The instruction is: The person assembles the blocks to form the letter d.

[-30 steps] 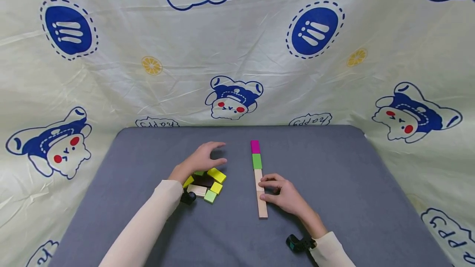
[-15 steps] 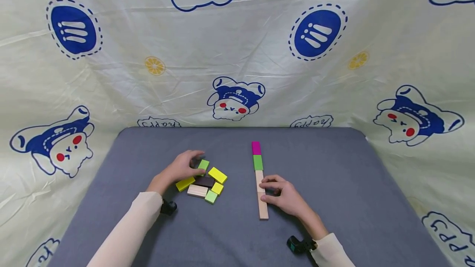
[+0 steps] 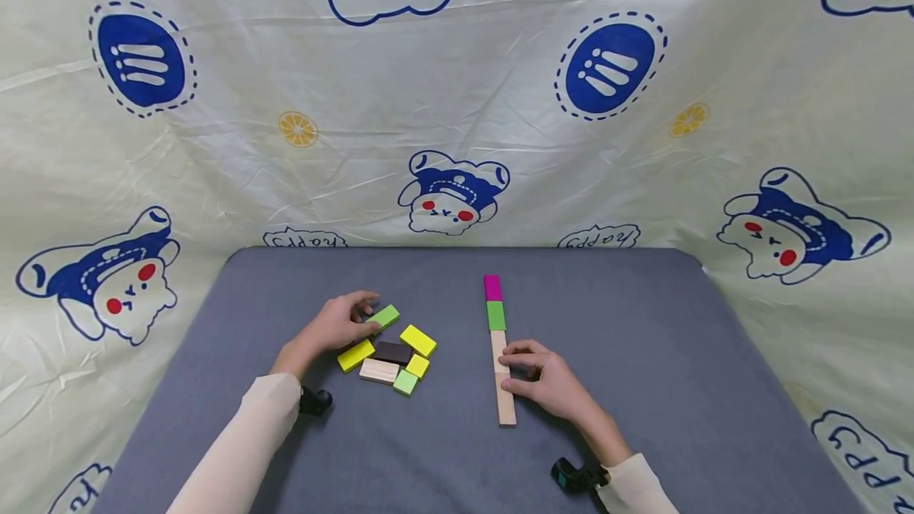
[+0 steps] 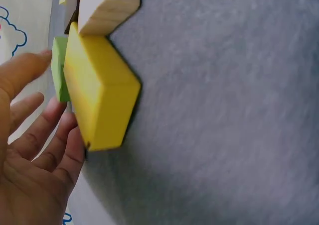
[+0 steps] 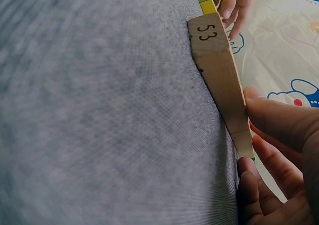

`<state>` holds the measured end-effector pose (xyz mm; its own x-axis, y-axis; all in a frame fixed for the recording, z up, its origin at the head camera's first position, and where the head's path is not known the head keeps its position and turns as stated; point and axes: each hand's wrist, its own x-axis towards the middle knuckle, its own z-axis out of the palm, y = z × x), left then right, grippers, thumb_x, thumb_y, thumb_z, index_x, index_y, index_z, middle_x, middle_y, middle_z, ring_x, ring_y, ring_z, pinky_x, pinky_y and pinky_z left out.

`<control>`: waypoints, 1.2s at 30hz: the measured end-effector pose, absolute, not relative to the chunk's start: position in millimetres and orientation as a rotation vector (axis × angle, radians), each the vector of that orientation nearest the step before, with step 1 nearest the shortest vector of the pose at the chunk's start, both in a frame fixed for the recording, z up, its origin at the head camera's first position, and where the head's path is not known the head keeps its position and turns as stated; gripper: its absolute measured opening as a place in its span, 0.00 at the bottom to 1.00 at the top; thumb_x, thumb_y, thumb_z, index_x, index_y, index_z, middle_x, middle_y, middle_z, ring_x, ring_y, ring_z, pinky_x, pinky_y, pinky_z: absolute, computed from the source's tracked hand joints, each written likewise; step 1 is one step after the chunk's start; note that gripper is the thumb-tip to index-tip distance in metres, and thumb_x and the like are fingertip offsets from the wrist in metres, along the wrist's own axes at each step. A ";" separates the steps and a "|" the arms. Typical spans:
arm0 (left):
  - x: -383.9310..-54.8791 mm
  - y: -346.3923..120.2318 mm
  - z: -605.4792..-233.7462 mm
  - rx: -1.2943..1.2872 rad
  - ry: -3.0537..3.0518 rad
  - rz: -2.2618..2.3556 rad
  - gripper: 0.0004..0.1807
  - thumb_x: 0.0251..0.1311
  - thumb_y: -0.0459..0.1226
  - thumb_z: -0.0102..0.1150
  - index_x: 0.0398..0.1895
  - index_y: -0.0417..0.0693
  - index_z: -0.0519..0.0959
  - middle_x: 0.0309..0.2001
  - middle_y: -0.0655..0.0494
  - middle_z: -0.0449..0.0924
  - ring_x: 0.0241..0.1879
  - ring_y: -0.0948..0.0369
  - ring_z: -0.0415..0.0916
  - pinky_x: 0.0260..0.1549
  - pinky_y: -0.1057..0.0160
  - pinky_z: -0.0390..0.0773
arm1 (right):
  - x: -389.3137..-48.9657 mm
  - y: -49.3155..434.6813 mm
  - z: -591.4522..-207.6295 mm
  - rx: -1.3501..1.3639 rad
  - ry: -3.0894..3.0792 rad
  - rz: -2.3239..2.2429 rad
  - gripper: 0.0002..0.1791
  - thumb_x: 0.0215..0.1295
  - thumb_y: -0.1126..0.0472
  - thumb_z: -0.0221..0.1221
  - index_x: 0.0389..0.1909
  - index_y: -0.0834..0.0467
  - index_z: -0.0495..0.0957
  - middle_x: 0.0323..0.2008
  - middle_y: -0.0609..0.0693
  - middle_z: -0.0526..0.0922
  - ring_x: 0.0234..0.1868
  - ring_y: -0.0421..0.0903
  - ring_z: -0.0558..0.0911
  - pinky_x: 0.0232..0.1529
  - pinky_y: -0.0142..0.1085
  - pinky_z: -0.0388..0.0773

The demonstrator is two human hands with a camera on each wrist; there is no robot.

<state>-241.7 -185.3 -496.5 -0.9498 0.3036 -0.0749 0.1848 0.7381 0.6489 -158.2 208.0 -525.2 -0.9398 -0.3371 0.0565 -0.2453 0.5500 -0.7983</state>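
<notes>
At the left of the table in the head view, my left hand point(image 3: 330, 325) pinches one end of a green block point(image 3: 386, 316) between thumb and fingers. Up close in the left wrist view, that green block point(image 4: 59, 70) is partly hidden behind a yellow block point(image 4: 102, 85). My right hand point(image 3: 553, 377) is beside a straight row of blocks, its relaxed fingertips touching the right side of two plain wooden blocks point(image 3: 505, 403). Farther along the row are a green block point(image 3: 496, 316) and a magenta block point(image 3: 493, 287). One wooden block point(image 5: 217, 70) shows the number 53.
Between the hands lies a loose cluster: yellow blocks point(image 3: 418, 340), a dark brown block point(image 3: 393, 352), a plain wooden block point(image 3: 379, 371) and a small green block point(image 3: 405, 382). Grey cloth point(image 3: 443, 458) covers the table. A printed white sheet point(image 3: 457, 62) hangs behind.
My left hand has drawn back left from above the cluster to the green block, which has turned and shifted slightly left. The right hand stays by the row.
</notes>
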 end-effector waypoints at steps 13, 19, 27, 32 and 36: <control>-241.3 -173.3 -503.6 0.378 2.811 0.978 0.22 0.63 0.40 0.71 0.58 0.40 0.83 0.48 0.47 0.82 0.40 0.58 0.74 0.38 0.62 0.75 | -157.0 209.0 -527.0 -0.518 2.686 -1.359 0.20 0.61 0.55 0.73 0.53 0.56 0.87 0.57 0.50 0.82 0.54 0.50 0.79 0.45 0.33 0.77; -241.7 -171.9 -505.0 0.376 2.830 0.997 0.21 0.63 0.39 0.70 0.57 0.41 0.83 0.49 0.46 0.82 0.40 0.57 0.74 0.39 0.61 0.75 | -156.9 209.3 -527.5 -0.514 2.694 -1.363 0.20 0.60 0.56 0.73 0.52 0.57 0.87 0.57 0.50 0.82 0.54 0.50 0.80 0.45 0.33 0.77; -241.1 -158.1 -492.1 0.358 2.834 1.040 0.21 0.64 0.39 0.69 0.60 0.44 0.83 0.54 0.45 0.81 0.44 0.55 0.75 0.41 0.57 0.78 | -156.4 208.7 -526.8 -0.537 2.684 -1.376 0.19 0.60 0.57 0.74 0.52 0.57 0.87 0.56 0.50 0.82 0.53 0.49 0.80 0.45 0.33 0.77; -243.6 -143.4 -483.7 0.383 2.802 1.071 0.21 0.64 0.38 0.69 0.59 0.44 0.83 0.55 0.45 0.80 0.46 0.54 0.77 0.42 0.57 0.80 | -157.3 208.7 -527.3 -0.530 2.682 -1.372 0.19 0.61 0.57 0.73 0.53 0.57 0.87 0.57 0.51 0.82 0.53 0.49 0.80 0.45 0.33 0.77; -245.0 -130.0 -479.9 0.448 2.777 1.082 0.20 0.65 0.38 0.69 0.59 0.44 0.83 0.55 0.45 0.80 0.47 0.53 0.77 0.45 0.55 0.80 | -157.7 208.4 -527.7 -0.525 2.675 -1.377 0.19 0.61 0.57 0.73 0.53 0.57 0.87 0.57 0.50 0.82 0.54 0.49 0.80 0.46 0.33 0.77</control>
<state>-245.0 -130.0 -479.9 -0.9478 0.3186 -0.0111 0.2270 0.6992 0.6780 -157.7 208.4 -527.7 -0.9372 -0.3399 0.0779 -0.2609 0.5351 -0.8035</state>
